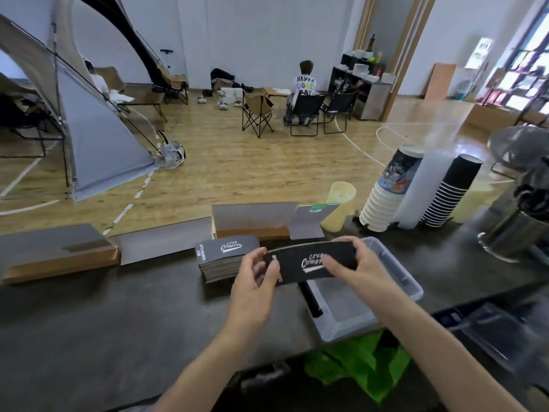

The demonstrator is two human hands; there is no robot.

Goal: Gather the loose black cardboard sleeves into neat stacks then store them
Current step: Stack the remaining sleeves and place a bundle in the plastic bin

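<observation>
- The left hand pinches the left end of one black cardboard sleeve between thumb and curled fingers, at centre frame.
- The right hand grips the right end of the same sleeve, fingers curled over its upper edge and thumb on the printed face.
- The sleeve is held flat, clear of the counter, with white lettering facing the camera; it hangs partly over the near-left corner of a clear plastic bin.
- A stack of sleeves lies on the counter just left of the left hand, edges roughly aligned, top one printed side up.
- A black cylinder lies inside the bin, below the held sleeve.
- A green bag sits below the bin at lower centre-right.
- White cups and black cups lean in nested columns at right of frame.
- A cardboard box with raised flaps stands behind the stack.
- A tent fills the upper left; a person sits facing away at upper centre.
</observation>
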